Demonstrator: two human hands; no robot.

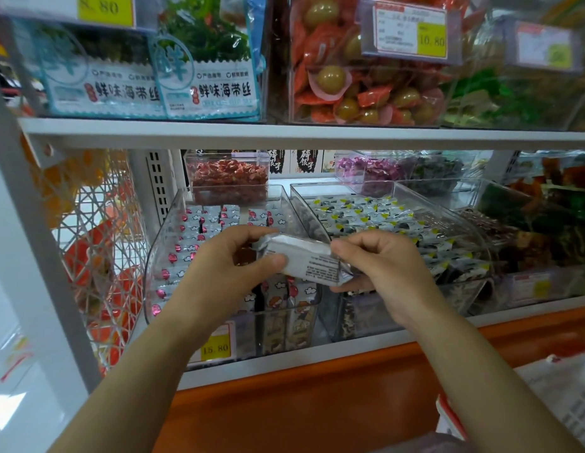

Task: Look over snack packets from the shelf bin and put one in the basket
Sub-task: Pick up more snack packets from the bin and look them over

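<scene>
A small white snack packet with black print on its back is held between both hands in front of the lower shelf. My left hand pinches its left end between thumb and fingers. My right hand pinches its right end. Just behind and below them stands the clear shelf bin filled with several like packets bearing red and cloud marks. A white basket shows at the lower right corner, only partly in view.
A second clear bin of yellow-and-black packets stands to the right. Smaller boxes of red and purple sweets sit behind. The upper shelf carries seaweed packs and orange packets. A wire rack hangs at left. An orange ledge runs below.
</scene>
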